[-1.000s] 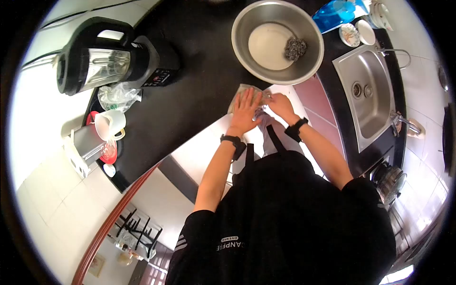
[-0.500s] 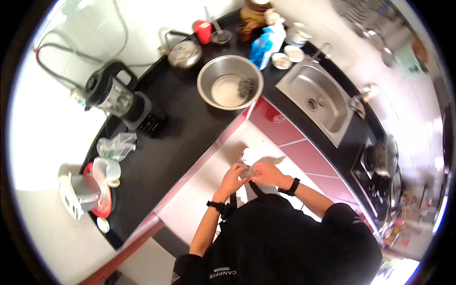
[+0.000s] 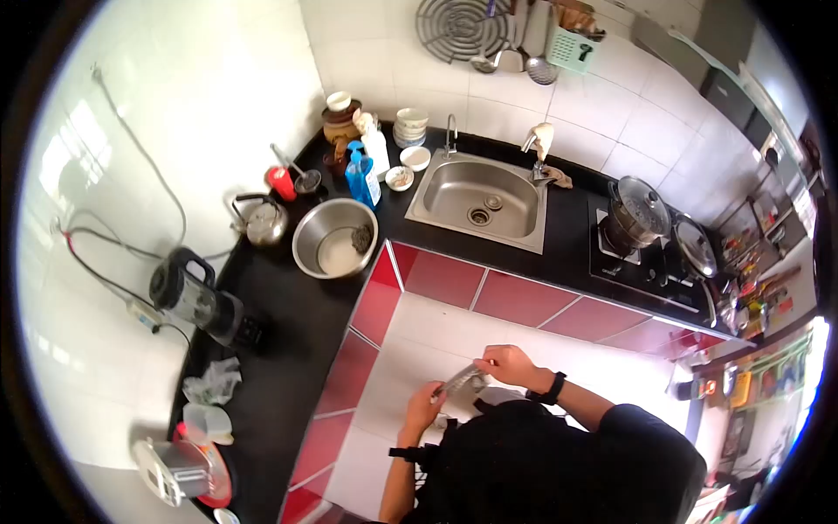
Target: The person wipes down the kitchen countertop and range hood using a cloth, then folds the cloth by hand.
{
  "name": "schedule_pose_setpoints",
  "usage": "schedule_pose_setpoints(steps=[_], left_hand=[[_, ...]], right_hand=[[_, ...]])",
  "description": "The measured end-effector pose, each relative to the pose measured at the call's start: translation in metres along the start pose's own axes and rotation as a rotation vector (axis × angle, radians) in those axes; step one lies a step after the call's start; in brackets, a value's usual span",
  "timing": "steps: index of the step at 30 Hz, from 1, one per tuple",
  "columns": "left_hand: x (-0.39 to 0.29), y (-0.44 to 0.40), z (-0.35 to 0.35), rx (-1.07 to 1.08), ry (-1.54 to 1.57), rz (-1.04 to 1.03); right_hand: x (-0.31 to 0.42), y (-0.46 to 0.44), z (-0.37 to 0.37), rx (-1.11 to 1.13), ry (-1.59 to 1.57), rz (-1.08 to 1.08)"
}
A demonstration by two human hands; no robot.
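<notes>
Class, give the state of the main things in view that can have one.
Greyish item, held between left hand and right hand
Metal basin, upright, dark scourer inside
Cooking pot, lid on
Blue bottle, upright
Plastic bag, crumpled
Bowls, stacked
Blender, standing upright

The cloth (image 3: 461, 382) looks matt, the basin (image 3: 308, 234) smooth metal

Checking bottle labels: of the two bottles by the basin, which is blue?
The pump-topped bottle directly beside the basin; the other bottle, behind it, is white.

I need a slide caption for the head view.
Left hand and right hand hold a greyish cloth above the pale floor.
</notes>
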State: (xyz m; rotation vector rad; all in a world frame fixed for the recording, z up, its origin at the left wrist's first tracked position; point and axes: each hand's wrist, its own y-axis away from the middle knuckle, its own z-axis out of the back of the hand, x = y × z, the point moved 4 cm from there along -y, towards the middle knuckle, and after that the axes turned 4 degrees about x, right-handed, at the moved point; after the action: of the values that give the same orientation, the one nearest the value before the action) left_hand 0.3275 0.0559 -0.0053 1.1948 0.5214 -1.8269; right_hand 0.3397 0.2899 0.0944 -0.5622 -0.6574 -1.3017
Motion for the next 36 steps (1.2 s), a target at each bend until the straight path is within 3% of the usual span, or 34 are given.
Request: schedule_pose_setpoints(steps=[3, 4, 8, 14, 16, 17, 23, 25, 27, 28, 30, 32, 36], left_hand=[[0.015, -0.014, -0.03, 0.057, -0.018, -0.007], [-0.003, -0.021, -0.031, -0.029, -0.015, -0.106], [-0.058, -0.066, -0.04, -0.149, -0.304, -0.121], [-0.153, -0.144, -0.098, -0.098, -0.257, -0.206], [-0.184, -0.168, -0.133, -0.048, 0.068, -0.095], [-0.206, -0.187, -0.155, -0.036, 0.24, -0.051], [-0.406, -0.259, -0.211, -0.296, 0.207, -0.632], [-0.455, -0.273, -0.217, -0.376, 0.04, -0.84], [-0.524, -0.284, -0.215, -0.346, 0.132, -1.057], [-0.558, -0.291, -0.214, -0.233, 0.187, -1.13], [-0.627, -0.297, -0.203, -0.162, 0.058, -1.332], [-0.669, -0.313, -0.203, -0.016, 0.068, -1.382], [-0.722, -0.344, -0.202, -0.157, 0.031, -1.631]], right_hand=[[-0.009, 0.021, 0.023, -0.126, -0.011, 0.009], [-0.006, 0.026, 0.037, -0.114, -0.002, -0.008], [-0.041, 0.055, 0.073, -0.223, 0.062, -0.096], [-0.102, 0.116, 0.157, -0.484, 0.051, -0.195], [-0.123, 0.13, 0.186, -0.53, -0.009, -0.308], [-0.129, 0.133, 0.208, -0.594, -0.017, -0.243], [-0.148, 0.13, 0.363, -0.815, 0.081, -0.08], [-0.134, 0.129, 0.421, -0.983, 0.142, 0.068], [-0.113, 0.13, 0.474, -1.061, 0.358, 0.187], [-0.103, 0.129, 0.501, -1.114, 0.454, 0.262], [-0.115, 0.124, 0.528, -1.222, 0.278, 0.318], [-0.093, 0.116, 0.567, -1.403, 0.484, 0.323], [-0.059, 0.095, 0.623, -1.601, 0.704, 0.322]])
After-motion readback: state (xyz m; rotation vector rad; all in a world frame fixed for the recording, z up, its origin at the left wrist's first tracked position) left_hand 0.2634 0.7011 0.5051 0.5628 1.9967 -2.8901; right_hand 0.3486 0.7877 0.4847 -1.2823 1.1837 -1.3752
